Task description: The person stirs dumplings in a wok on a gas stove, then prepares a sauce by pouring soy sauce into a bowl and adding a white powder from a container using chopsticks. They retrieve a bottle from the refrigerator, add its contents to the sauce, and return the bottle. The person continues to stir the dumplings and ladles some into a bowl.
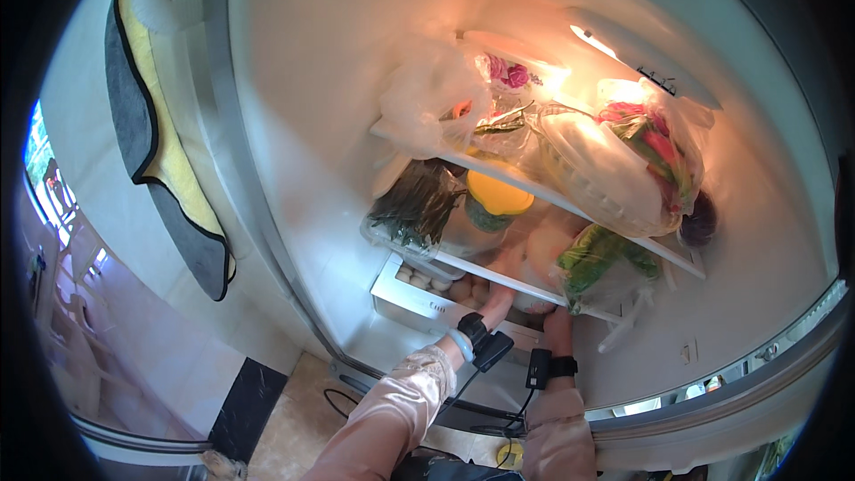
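My left hand reaches under the lower glass shelf of a refrigerator, above the white drawer. Part of it shows blurred through the glass, beside a pale rounded object. Eggs lie in the drawer to its left. My right hand also goes in below the shelf edge, just right of the rounded object; its fingers are hidden. Whether either hand grips anything is not visible. Both wrists wear black strapped devices with cables, and a pale bangle circles the left one.
On the lower shelf are a bag of dark stalks, a yellow-lidded jar and bagged green vegetables. The upper shelf carries a clear plastic container and bagged produce. A grey-yellow cloth hangs at left.
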Demonstrator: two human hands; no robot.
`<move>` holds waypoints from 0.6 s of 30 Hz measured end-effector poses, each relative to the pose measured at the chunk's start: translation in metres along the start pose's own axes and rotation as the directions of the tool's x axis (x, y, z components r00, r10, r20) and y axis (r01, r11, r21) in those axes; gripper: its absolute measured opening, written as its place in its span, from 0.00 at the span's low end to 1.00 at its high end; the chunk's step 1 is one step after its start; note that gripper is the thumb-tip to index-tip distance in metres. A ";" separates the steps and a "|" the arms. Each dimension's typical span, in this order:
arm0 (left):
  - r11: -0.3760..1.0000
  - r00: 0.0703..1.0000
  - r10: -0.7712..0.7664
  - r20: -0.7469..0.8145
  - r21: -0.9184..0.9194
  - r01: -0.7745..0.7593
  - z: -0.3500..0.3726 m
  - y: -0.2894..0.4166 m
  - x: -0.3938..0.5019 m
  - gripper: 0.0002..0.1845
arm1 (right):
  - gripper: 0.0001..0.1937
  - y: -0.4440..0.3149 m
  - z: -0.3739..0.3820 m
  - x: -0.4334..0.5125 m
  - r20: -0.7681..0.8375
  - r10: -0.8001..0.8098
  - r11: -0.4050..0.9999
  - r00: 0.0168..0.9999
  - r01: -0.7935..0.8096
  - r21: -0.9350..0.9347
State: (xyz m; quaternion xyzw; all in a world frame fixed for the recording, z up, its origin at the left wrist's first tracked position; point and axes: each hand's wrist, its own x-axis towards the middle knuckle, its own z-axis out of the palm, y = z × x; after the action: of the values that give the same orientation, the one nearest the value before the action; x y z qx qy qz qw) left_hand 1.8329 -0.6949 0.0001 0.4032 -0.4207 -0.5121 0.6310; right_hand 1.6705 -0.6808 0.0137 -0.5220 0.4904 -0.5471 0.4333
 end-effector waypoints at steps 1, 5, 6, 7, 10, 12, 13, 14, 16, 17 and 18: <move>0.999 0.999 -0.032 -0.004 0.016 0.032 0.001 0.003 0.001 0.23 | 0.11 -0.002 0.004 -0.003 0.035 -0.051 0.994 0.998 0.047 0.098; 0.984 0.986 -0.161 -0.048 0.071 0.164 -0.005 0.021 -0.009 0.25 | 0.16 -0.004 0.017 -0.015 -0.064 0.214 0.907 0.975 -0.174 0.384; 0.977 0.980 -0.192 -0.056 0.082 0.196 -0.008 0.028 -0.013 0.25 | 0.17 -0.007 0.021 -0.017 -0.065 0.149 0.879 0.987 -0.102 0.466; 0.975 0.977 -0.204 -0.060 0.081 0.209 -0.011 0.036 -0.019 0.26 | 0.20 -0.010 0.028 -0.020 -0.155 0.149 0.869 0.977 -0.054 0.492; 0.990 0.990 -0.140 -0.030 0.009 0.140 -0.020 0.060 -0.044 0.28 | 0.27 -0.032 0.046 -0.040 -0.264 0.186 0.842 0.946 -0.015 0.539; 0.994 1.000 0.003 -0.023 -0.108 -0.005 -0.021 0.076 -0.055 0.28 | 0.30 -0.050 0.059 -0.060 -0.292 0.209 0.809 0.933 0.003 0.587; 0.993 1.000 -0.019 -0.021 -0.118 0.016 -0.022 0.082 -0.064 0.29 | 0.29 -0.058 0.065 -0.072 -0.304 0.168 0.822 0.938 0.038 0.569; 0.991 0.999 -0.041 -0.017 -0.125 0.038 -0.027 0.087 -0.074 0.30 | 0.29 -0.065 0.071 -0.083 -0.336 0.150 0.831 0.930 0.066 0.553; 0.987 0.994 -0.069 0.083 -0.139 0.080 -0.048 0.098 -0.089 0.29 | 0.27 -0.077 0.081 -0.107 -0.349 0.029 0.856 0.937 0.157 0.492; 0.974 0.991 -0.075 0.114 -0.206 0.098 -0.051 0.102 -0.097 0.31 | 0.27 -0.081 0.086 -0.124 -0.384 0.093 0.867 0.919 0.116 0.485; 0.969 0.984 -0.106 0.142 -0.206 0.134 -0.057 0.105 -0.108 0.30 | 0.27 -0.085 0.090 -0.139 -0.399 0.100 0.872 0.911 0.113 0.477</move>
State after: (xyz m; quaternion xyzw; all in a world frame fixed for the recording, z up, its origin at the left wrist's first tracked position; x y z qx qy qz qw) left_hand 1.9061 -0.5684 0.0679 0.3230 -0.3779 -0.6171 0.6100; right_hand 1.7744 -0.5395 0.0755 -0.2695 0.4139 -0.7521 0.4363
